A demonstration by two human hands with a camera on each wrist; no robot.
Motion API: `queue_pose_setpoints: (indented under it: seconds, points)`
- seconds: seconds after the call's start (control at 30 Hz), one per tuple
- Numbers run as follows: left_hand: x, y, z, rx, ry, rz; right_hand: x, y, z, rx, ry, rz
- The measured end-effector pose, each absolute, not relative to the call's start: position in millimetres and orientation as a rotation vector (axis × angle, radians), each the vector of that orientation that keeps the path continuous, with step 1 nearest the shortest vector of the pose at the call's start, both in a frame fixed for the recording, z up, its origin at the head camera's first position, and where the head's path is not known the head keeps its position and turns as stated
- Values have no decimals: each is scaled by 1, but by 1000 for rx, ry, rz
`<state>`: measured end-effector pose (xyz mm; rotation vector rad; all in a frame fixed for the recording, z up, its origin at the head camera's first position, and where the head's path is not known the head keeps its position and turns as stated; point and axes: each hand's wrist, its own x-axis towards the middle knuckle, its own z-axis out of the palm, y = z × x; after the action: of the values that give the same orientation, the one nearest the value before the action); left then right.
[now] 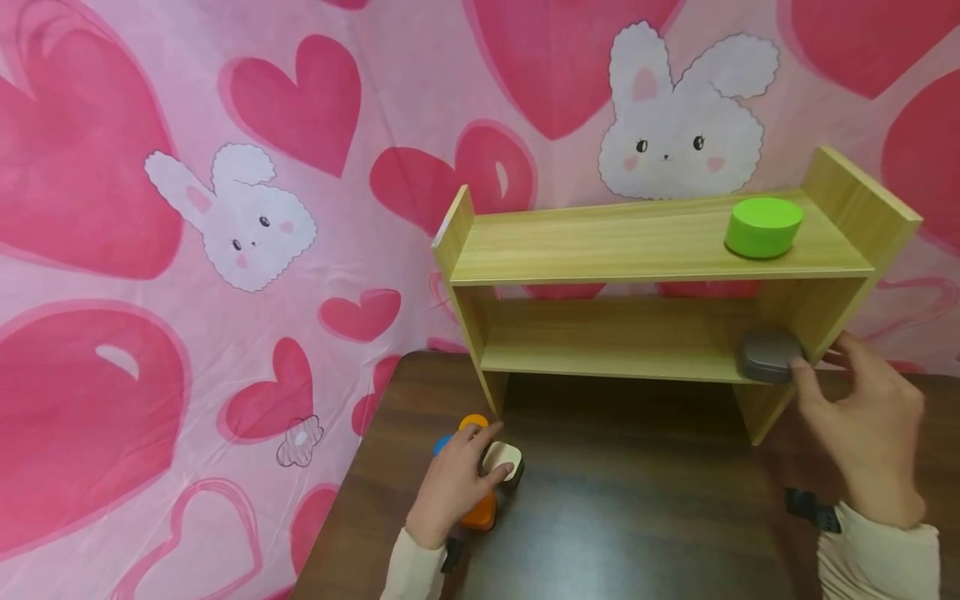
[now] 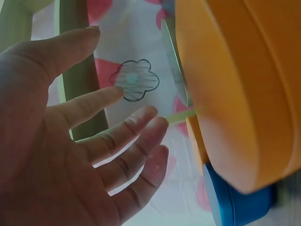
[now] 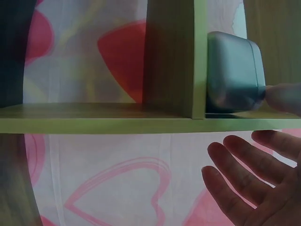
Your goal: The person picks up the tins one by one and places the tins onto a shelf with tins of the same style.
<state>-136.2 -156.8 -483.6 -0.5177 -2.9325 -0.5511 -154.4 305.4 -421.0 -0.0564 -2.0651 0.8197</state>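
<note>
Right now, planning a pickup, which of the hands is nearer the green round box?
Right: the right hand is below and right of the green round box, touching the grey box; the left hand is farther off, down left by the cream-topped box.

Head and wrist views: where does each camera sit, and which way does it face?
Head: worn on the head, facing forward and down at the wooden shelf and table; left hand, right hand and sleeves show.
Left wrist: on that wrist, facing an orange block and a blue block; only the left hand shows.
Right wrist: on that wrist, facing the shelf; only the right hand shows.
Head and right wrist share the right thumb touching the gray box.
</note>
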Motion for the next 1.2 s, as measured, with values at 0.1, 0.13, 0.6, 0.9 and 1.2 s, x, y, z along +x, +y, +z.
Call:
queue_pose_setpoints:
  seconds: [0.1, 0.13, 0.6, 0.9, 1.2]
  points:
    - [-139, -154, -485, -527, -2945, -556, -156, 305, -422, -53, -2055, 833]
    - [-139, -154, -485, -531, -2950, -563, -156, 304, -422, -54, -2052, 840]
    - [-146, -146, -492, -503, -2990, -584, -161, 307, -431, -77, -2038, 793]
    - [-145, -141, -496, -453, -3032, -552, -165, 307, -433, -113, -1989, 785]
    - [-144, -138, -496, -382, -3016, -493, -165, 309, -432, -125, -1939, 823]
